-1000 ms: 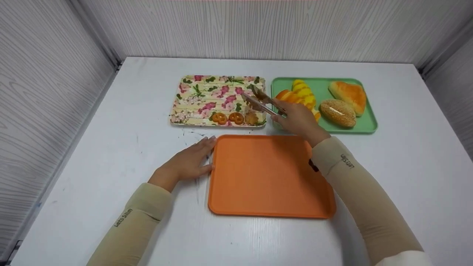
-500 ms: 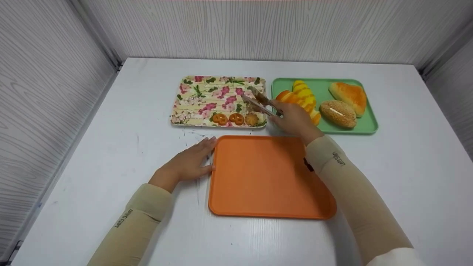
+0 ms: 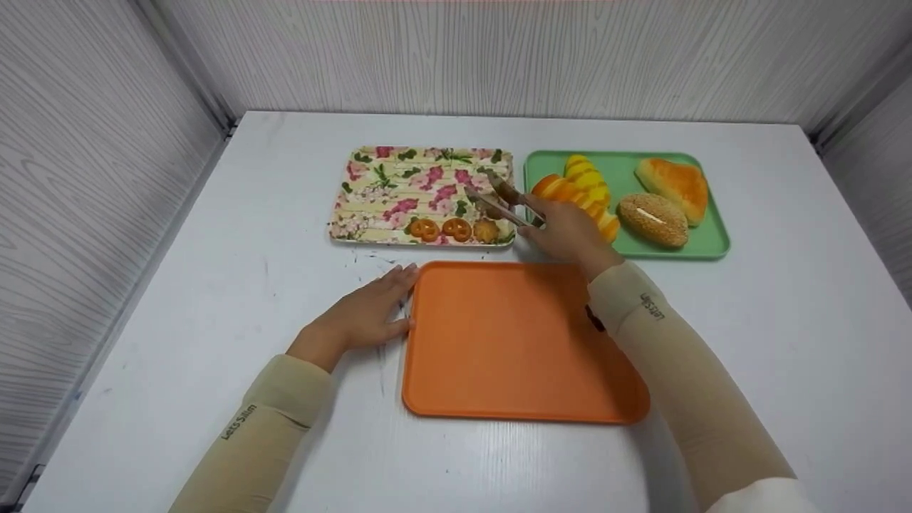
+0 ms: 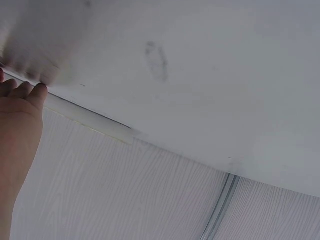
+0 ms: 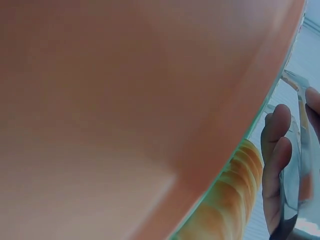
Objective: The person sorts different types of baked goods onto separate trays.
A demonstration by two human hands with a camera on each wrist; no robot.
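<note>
My right hand (image 3: 566, 229) grips a pair of metal tongs (image 3: 509, 206), which reach from the right over the floral tray (image 3: 399, 178). Their two tips stand apart near that tray's right side, close over a brownish biscuit partly hidden by them. Along the tray's front edge lie two pretzels (image 3: 457, 229) and a flower-shaped cookie (image 3: 486, 230). In the right wrist view, fingers and thumb close around the tongs (image 5: 303, 150). My left hand (image 3: 360, 310) lies at the left rim of the orange tray (image 3: 513, 335), its fingers fairly straight and touching the edge.
A green tray (image 3: 627, 246) at the back right bears a seeded roll (image 3: 652, 219), a triangular bread (image 3: 673, 185), a yellow striped bread (image 3: 586, 174) and a sliced-looking loaf (image 3: 559, 187). Wood-grain panels (image 3: 499, 57) enclose the white table (image 3: 214, 249).
My right hand has shifted slightly left and toward me with the tongs, whose tips have spread a little. The left hand and the trays have stayed put.
</note>
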